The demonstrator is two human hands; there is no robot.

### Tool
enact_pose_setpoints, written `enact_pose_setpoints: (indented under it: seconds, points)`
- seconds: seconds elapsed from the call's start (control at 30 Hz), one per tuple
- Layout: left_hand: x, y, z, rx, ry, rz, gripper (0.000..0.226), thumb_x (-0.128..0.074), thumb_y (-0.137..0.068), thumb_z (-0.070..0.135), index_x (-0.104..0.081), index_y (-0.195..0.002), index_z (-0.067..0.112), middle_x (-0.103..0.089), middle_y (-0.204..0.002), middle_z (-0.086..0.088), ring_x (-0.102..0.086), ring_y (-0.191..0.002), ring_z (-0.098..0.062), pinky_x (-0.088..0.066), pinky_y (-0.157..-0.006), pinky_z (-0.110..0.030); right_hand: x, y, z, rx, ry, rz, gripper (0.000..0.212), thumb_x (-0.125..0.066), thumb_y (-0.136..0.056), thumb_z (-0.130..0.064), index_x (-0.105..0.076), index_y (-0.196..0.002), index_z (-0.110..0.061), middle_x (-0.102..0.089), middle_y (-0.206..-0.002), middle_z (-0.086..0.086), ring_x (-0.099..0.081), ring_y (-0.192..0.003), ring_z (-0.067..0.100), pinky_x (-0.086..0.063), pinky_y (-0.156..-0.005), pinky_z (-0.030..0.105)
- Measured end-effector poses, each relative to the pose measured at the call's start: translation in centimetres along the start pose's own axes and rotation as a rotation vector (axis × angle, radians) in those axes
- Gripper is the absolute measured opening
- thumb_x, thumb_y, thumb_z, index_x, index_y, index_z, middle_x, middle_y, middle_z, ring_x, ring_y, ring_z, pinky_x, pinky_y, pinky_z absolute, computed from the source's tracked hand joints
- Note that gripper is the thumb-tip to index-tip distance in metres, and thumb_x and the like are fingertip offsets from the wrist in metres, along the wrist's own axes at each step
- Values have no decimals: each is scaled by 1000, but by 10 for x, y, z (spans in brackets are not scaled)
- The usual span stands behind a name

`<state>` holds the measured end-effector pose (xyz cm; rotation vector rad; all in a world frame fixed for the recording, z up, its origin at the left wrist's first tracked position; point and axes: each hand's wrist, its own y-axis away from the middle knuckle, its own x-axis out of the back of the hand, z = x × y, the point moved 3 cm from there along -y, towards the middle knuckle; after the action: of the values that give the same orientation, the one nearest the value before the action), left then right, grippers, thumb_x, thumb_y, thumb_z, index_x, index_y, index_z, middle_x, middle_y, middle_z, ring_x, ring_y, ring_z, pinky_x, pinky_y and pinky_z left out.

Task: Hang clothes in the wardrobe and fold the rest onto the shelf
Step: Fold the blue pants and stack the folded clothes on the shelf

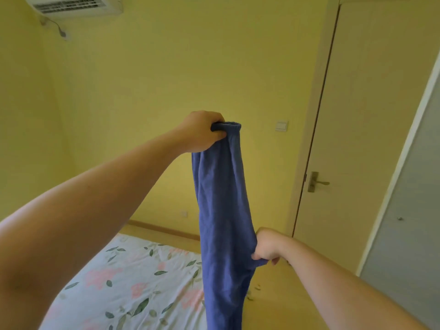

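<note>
blue pants, top end clamped in left hand at 12 o'clock, fingers curled round it. right hand at 4 o'clock pinches the cloth partway down. pants hang straight in the air, lower end out of frame, over the bed edge at 7 o'clock. door at 2 o'clock, no wardrobe in view. step looks like straightening before a fold. next probably calls for doubling the legs or laying them flat on the bed.

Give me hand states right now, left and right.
Left hand: closed, gripping the top band of the blue garment, held up.
Right hand: closed, pinching the same garment's edge lower down.
</note>
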<state>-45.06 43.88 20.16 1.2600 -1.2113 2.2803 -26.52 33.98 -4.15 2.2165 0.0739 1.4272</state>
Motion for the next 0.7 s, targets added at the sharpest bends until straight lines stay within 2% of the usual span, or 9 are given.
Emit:
enact_pose_setpoints:
  seconds: [0.03, 0.1, 0.2, 0.3, 0.4, 0.5, 0.57, 0.63, 0.7]
  points:
    - [4, 0, -9, 12, -15, 20, 16, -57, -97, 26, -67, -108, 20, -65, -98, 0, -58, -91, -22, -42, -66, -30, -1, -6, -1, -15, -21, 5, 19, -59, -92, -13, -68, -105, -4, -72, -92, 11, -73, -80, 27, -62, -69, 34]
    - [13, 0, -30, 40, -40, 48, 17, -57, -98, 27, -67, -110, 19, -65, -100, -1, -58, -93, -24, -44, -71, -32, 3, -11, -8, -24, -57, 7, 12, -52, -93, -8, -64, -94, -5, -69, -91, 13, -73, -71, 29, -59, -57, 32]
    - [25, 0, -63, 76, -55, 82, 16, -58, -98, 27, -66, -107, 17, -66, -99, -3, -60, -93, -26, -49, -74, -37, 18, -15, -26, -10, -124, 75, 7, -57, -93, -4, -56, -96, -10, -60, -83, 6, -68, -64, 21, -53, -49, 26]
    - [34, -1, -95, 118, -57, 112, 19, -57, -99, 27, -66, -110, 15, -66, -101, -4, -58, -94, -27, -49, -77, -38, 31, -28, -46, -16, -220, 114, 16, -56, -93, 3, -56, -107, -6, -58, -87, 7, -66, -69, 20, -58, -54, 27]
    - [34, -4, -127, 160, -29, 150, 19, -57, -99, 27, -66, -111, 15, -65, -100, -4, -57, -93, -27, -45, -75, -36, 35, -47, -62, -22, -334, 105, 21, -41, -96, 7, -61, -97, -1, -64, -103, 14, -73, -83, 33, -64, -74, 40]
    - [27, -8, -157, 210, 20, 171, 20, -57, -99, 26, -66, -112, 14, -66, -101, -7, -58, -94, -28, -50, -80, -42, 36, -73, -75, -16, -453, 116, 29, -34, -97, 4, -61, -92, -6, -65, -100, 7, -74, -85, 33, -61, -86, 45]
    - [18, -14, -175, 235, 28, 174, 20, -56, -99, 26, -66, -111, 14, -66, -102, -8, -59, -95, -30, -51, -82, -44, 38, -100, -77, -24, -536, 134, 29, -33, -97, 2, -62, -97, -6, -66, -108, 9, -74, -85, 32, -61, -86, 45]
    - [7, -20, -193, 257, 37, 177, 20, -56, -99, 26, -66, -112, 14, -67, -103, -9, -60, -96, -31, -53, -84, -47, 39, -128, -77, -40, -610, 146, 30, -35, -96, 1, -61, -109, -4, -61, -126, 12, -74, -82, 31, -63, -82, 44]
    - [-7, -29, -213, 284, 34, 176, 20, -56, -99, 26, -67, -112, 15, -68, -102, -8, -61, -96, -31, -54, -85, -48, 39, -157, -77, -47, -662, 135, 29, -36, -97, -1, -58, -115, -5, -56, -130, 11, -74, -79, 31, -63, -78, 41]
